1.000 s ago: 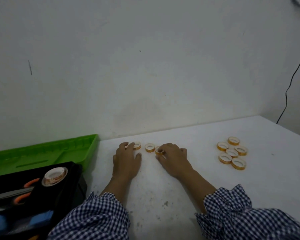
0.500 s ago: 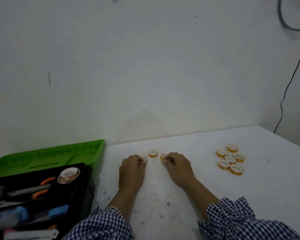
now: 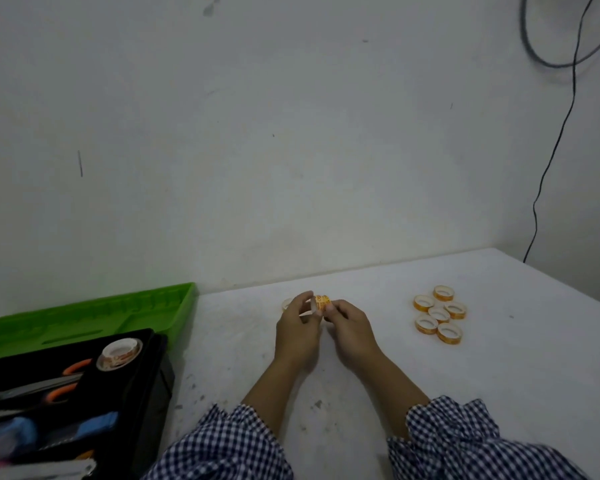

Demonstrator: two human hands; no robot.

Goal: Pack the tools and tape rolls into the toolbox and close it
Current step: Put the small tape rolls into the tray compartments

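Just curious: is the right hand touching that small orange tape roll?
Touching. The head view shows the right hand pinching the orange tape roll, with no gap between them.

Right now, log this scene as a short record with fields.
left hand: pinches the held rolls
right hand: pinches the same rolls
held rolls: small, orange, on edge between both hands
loose rolls: six, flat, clustered on the table
toolbox: open, green lid back; holds a larger tape roll and scissors
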